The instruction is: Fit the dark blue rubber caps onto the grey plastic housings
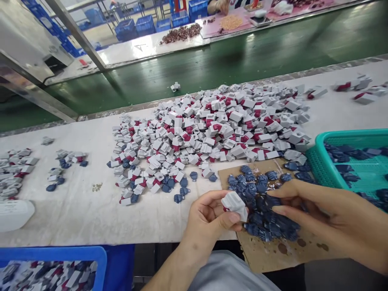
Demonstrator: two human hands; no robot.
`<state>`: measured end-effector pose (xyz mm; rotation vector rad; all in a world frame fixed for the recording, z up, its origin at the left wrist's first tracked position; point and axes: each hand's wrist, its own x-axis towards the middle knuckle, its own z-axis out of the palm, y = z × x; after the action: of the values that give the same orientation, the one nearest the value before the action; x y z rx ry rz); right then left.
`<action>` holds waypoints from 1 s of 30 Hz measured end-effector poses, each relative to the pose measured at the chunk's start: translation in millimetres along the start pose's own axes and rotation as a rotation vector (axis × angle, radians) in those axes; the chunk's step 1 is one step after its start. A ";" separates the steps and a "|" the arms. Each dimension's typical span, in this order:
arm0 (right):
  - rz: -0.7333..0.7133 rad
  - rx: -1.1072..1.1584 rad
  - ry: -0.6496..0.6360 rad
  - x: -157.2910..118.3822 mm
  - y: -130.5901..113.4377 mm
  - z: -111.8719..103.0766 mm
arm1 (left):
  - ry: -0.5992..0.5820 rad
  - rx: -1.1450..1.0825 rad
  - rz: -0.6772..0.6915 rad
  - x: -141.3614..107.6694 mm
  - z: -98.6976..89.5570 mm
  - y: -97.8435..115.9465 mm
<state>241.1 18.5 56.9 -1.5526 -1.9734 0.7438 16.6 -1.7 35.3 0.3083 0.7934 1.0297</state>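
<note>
Carefully, our left hand (204,226) pinches 1 gray piece (235,204) by the left edge of the cardboard (263,256). We can't tell whether our right hand (336,218), at the blue pieces (269,226) on it, grips any; lifting only 1 keeps handling tidy.

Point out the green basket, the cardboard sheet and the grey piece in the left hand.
Green basket (348,132): head view, on its far rim.
Cardboard sheet (266,258): head view, on its bare near part.
Grey piece (234,203): head view, on its visible face.
</note>
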 end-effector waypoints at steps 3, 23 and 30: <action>-0.102 0.138 0.054 -10.0 -23.6 10.0 | -0.008 -0.076 -0.015 -1.6 5.0 -1.3; 0.111 0.428 -0.144 -20.5 -33.1 22.0 | -0.027 -0.040 0.058 -5.5 13.5 -10.6; 0.020 0.470 -0.087 -13.7 -33.2 34.9 | 0.021 0.052 0.110 -1.5 9.1 -17.5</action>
<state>197.0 -4.9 54.2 -1.2734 -1.6805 1.2001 34.0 -10.7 32.2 0.3902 0.8302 1.1179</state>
